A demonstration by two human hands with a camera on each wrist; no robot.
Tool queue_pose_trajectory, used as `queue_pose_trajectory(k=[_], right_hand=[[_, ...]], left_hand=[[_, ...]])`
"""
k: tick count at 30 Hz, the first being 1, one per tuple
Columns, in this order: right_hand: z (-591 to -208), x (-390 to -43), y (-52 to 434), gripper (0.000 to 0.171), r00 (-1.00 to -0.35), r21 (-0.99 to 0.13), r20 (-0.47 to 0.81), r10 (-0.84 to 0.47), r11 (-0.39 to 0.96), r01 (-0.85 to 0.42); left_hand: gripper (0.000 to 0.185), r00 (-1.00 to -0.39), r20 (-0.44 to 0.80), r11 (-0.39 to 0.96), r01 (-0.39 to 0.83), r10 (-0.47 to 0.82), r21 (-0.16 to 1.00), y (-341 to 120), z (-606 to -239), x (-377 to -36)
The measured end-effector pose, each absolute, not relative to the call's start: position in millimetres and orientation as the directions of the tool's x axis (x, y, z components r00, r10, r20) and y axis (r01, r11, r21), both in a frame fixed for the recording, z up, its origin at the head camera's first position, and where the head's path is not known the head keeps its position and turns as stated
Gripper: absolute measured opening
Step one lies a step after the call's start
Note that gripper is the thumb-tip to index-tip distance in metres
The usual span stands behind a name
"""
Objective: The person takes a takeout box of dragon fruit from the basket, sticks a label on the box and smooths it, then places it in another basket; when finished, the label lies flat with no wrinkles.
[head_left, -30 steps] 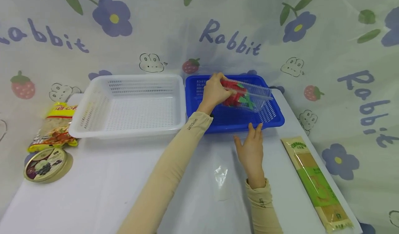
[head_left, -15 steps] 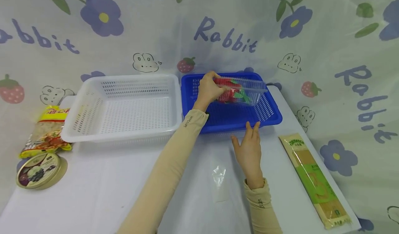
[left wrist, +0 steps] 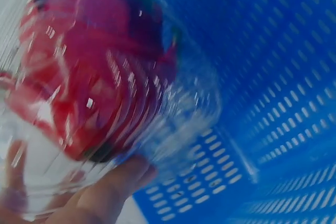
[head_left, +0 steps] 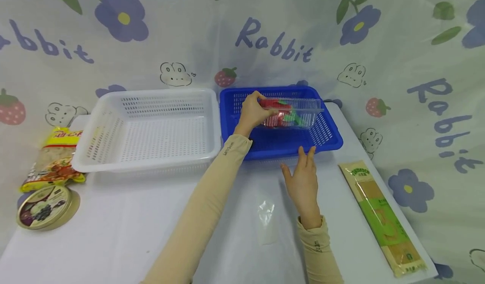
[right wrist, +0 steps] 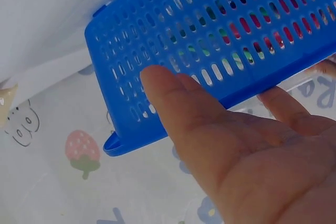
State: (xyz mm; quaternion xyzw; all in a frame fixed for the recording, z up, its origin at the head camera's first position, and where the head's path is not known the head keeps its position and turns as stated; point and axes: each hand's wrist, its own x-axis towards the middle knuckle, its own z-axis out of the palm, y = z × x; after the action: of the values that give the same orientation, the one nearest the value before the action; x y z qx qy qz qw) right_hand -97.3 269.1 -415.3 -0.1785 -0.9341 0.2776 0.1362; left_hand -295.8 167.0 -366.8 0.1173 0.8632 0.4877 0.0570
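The white perforated plastic basket (head_left: 151, 126) holds nothing visible. Beside it, the blue perforated plastic basket (head_left: 280, 143) has the clear plastic box of red and green pieces (head_left: 289, 112) inside, gripped by the left hand (head_left: 253, 112). The right hand (head_left: 303, 183), fingers straight, touches the blue rim.

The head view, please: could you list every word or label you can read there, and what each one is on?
"Rabbit": backdrop cloth, printed several times.
Left sleeve: small print near the cuff, too small to read.
Right sleeve: the same.
Long green packet, yellow bag, round tin: print too small or blurred.
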Motion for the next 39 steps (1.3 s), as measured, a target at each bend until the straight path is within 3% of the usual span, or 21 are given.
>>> queue_pose_trajectory(k=[11,17,21,28,39], right_hand=[[-412,-97,270,0.078,-0.910,-0.580,0.069,0.409,0.759,0.297],[-413,-98,270,0.079,-0.911,-0.575,0.073,0.405,0.764,0.293],[-413,-98,270,0.079,-0.914,-0.572,0.080,0.399,0.769,0.285],[-413,-97,270,0.077,-0.914,-0.576,0.076,0.398,0.766,0.286],[-415,-97,273,0.077,-0.915,-0.581,0.091,0.394,0.767,0.273]], left_hand=[[0.083,-0.928,-0.189,0.502,-0.003,0.320,0.865,154,-358,-298],[0.083,-0.921,-0.274,0.517,-0.098,0.275,0.850,156,-358,-295],[0.084,-0.921,-0.276,0.525,-0.098,0.273,0.845,157,-358,-294],[0.096,-0.898,-0.302,0.658,-0.019,0.319,0.752,158,-364,-285],[0.120,-0.876,-0.359,0.705,-0.030,0.323,0.708,161,-362,-283]])
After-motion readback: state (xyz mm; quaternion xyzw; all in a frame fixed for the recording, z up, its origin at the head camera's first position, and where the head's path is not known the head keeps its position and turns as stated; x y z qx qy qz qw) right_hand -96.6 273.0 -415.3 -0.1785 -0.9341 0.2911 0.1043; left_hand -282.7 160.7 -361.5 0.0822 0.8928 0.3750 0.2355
